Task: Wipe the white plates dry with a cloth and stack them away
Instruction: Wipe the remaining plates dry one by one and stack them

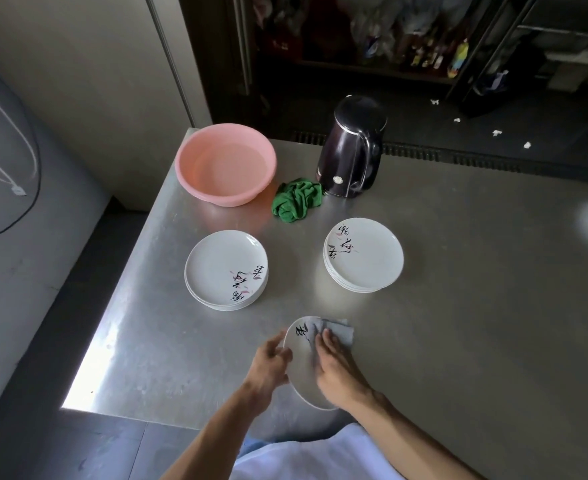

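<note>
Here, from the head camera, the only view there is, the person holds one white plate (302,377) between both hands, just above the near edge of the worktop (458,271). The left hand (271,362) curls its fingers round the plate's left rim and tips it, so the face turns toward the right hand (334,368). That hand lies nearly flat, fingers straight, pressing a grey cloth (341,330) against the face; the cloth pokes out beyond the fingertips at the plate's far edge.

What comes next likely turns on the two stacks. One stack of plates (226,268) sits ahead of the left hand and a little to its left. The other stack (363,254) sits ahead of the right hand and a little to its right. Both are well apart from the held plate, and the left one looks slightly nearer. Which stack is the dried one I cannot tell from here. Since the left hand carries the plate, I judge the stack ahead of it to be the easier reach.

Farther beyond the hands lie a green cloth (297,200), a pink basin (195,181) and a dark kettle (351,150).
</note>
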A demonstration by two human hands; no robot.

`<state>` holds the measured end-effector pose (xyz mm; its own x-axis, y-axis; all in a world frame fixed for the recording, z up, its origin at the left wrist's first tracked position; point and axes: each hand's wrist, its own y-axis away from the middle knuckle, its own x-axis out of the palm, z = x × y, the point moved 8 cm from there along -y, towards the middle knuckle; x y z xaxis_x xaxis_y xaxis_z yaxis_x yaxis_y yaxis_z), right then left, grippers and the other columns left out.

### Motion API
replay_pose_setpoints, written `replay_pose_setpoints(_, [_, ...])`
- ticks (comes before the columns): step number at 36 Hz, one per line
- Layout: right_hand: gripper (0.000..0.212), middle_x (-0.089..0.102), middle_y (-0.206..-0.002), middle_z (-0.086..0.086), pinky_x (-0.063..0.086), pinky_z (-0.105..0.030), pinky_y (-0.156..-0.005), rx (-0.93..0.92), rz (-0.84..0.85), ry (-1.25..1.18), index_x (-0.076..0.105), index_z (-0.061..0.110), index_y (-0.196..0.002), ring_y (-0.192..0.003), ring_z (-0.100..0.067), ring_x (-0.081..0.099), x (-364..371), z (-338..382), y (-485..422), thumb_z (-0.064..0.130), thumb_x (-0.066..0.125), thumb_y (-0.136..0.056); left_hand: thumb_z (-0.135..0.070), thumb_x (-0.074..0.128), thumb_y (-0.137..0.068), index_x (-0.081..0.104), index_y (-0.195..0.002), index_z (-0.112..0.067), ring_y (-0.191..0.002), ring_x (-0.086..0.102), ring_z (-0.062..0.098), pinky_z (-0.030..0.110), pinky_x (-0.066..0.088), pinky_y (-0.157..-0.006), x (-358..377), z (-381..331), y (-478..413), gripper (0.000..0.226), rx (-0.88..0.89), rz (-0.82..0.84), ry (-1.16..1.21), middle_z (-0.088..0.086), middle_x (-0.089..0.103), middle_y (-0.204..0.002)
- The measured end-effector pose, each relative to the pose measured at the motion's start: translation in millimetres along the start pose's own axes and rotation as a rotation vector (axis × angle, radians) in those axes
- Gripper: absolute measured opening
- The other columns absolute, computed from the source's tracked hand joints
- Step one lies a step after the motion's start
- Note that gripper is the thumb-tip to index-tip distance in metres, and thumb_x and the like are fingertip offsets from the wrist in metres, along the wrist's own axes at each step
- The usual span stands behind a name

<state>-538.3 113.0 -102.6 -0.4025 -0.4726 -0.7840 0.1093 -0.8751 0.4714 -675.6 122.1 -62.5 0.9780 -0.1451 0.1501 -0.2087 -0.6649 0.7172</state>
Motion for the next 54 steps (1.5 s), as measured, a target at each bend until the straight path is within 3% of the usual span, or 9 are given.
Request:
replay_pose_setpoints(4, [0.056, 0.009, -0.165, -0.008, 0.006, -0.030, -0.125, -0.261, -0.050, -0.136, 0.020, 0.006, -0.157, -0.154, -0.019, 0.009, -5.4, 30.9, 2.8, 0.012, 0.039, -0.104, 0.006, 0.038, -0.100, 0.064, -0.134, -0.018, -0.112, 0.071, 0.035, 0.054, 0.058, -0.096, 5.8, -1.2, 1.2, 0.049, 0.034, 0.040, -0.018, 0.018, 0.075, -0.117])
replay_pose_setpoints(12, [0.057, 0.021, -0.163, -0.010, 0.010, -0.038, -0.121, 0.081, -0.045, 0.093, 0.022, 0.013, -0.156, -0.149, -0.027, 0.019, -11.8, -17.2, 2.1, 0.022, 0.033, -0.102, 0.005, 0.043, -0.095, 0.065, -0.109, -0.015, -0.093, 0.061, 0.029, 0.039, 0.050, -0.077, -24.5, 12.1, -12.4, 0.032, 0.004, -0.216, 0.192, 0.013, 0.069, -0.102])
replay_pose_setpoints(17, [0.053, 0.006, -0.163, 0.006, -0.005, -0.006, -0.114, -0.243, -0.064, -0.209, 0.025, 0.015, -0.157, -0.148, 0.002, 0.000, -11.9, 26.1, 15.6, 0.021, 0.039, -0.106, -0.005, 0.061, -0.094, 0.046, -0.090, -0.014, -0.081, 0.052, 0.022, 0.041, 0.048, -0.071, -22.9, 8.2, -18.2, 0.018, -0.013, -0.275, 0.011, 0.013, 0.053, -0.087])
replay_pose_setpoints(26, [0.055, 0.007, -0.166, -0.014, 0.002, -0.036, -0.124, 0.077, 0.063, -0.027, 0.015, 0.011, -0.158, -0.153, -0.033, 0.005, -9.4, -19.7, 0.3, 0.023, 0.031, -0.107, -0.001, 0.053, -0.099, 0.051, -0.107, -0.017, -0.084, 0.065, 0.028, 0.039, 0.056, -0.066, -27.2, 9.1, -22.7, 0.018, -0.009, -0.248, 0.165, 0.015, 0.070, -0.098])
replay_pose_setpoints(33, [0.057, 0.027, -0.163, -0.003, 0.008, -0.013, -0.118, -0.180, -0.035, -0.237, 0.035, 0.014, -0.154, -0.151, -0.014, 0.020, -23.8, 29.9, 30.1, 0.039, 0.043, -0.104, -0.006, 0.045, -0.104, 0.055, -0.120, -0.027, -0.091, 0.068, 0.026, 0.040, 0.061, -0.068, -17.2, -11.0, -31.1, 0.029, 0.010, -0.251, 0.192, 0.012, 0.070, -0.110])
replay_pose_setpoints(40, [0.038, 0.062, -0.131, 0.004, 0.044, -0.028, -0.102, -0.276, -0.303, -0.161, 0.056, 0.020, -0.137, -0.118, -0.016, 0.057, -69.1, 41.2, 33.4, 0.025, 0.053, -0.099, -0.027, 0.048, -0.108, 0.058, -0.134, -0.006, -0.103, 0.071, 0.031, 0.043, 0.059, -0.088, 2.5, -21.8, -33.4, 0.035, 0.028, -0.009, 0.223, 0.021, 0.072, -0.120])
replay_pose_setpoints(44, [0.013, 0.066, -0.083, 0.004, 0.045, -0.028, -0.068, -0.061, -0.409, -0.423, 0.068, 0.014, -0.104, -0.072, -0.012, 0.053, -101.2, 18.1, 29.2, 0.022, 0.062, -0.096, -0.048, 0.046, -0.107, 0.063, -0.131, -0.019, -0.123, 0.060, 0.028, 0.049, 0.049, -0.107, -4.0, -15.8, -34.4, 0.041, 0.013, -0.043, 0.180, 0.010, 0.066, -0.131])
replay_pose_setpoints(49, [0.012, 0.070, -0.075, 0.004, 0.043, -0.026, -0.049, 0.171, -0.288, -1.096, 0.071, 0.027, -0.101, -0.059, -0.009, 0.055, -103.1, -16.3, 29.9, 0.025, 0.072, -0.089, -0.039, 0.043, -0.110, 0.065, -0.123, -0.014, -0.106, 0.069, 0.029, 0.040, 0.056, -0.086, -11.7, 10.0, -36.0, 0.036, -0.028, -0.083, 0.140, 0.011, 0.071, -0.120])
replay_pose_setpoints(54, [0.018, 0.069, -0.083, -0.016, 0.046, -0.032, -0.063, 0.431, -0.462, -1.061, 0.068, 0.007, -0.096, -0.068, -0.019, 0.059, -91.7, -59.0, 33.5, 0.021, 0.057, -0.098, -0.034, 0.052, -0.107, 0.061, -0.106, -0.014, -0.084, 0.068, 0.020, 0.036, 0.057, -0.073, -18.7, 20.0, -30.6, 0.021, -0.027, -0.014, 0.184, 0.007, 0.067, -0.099])
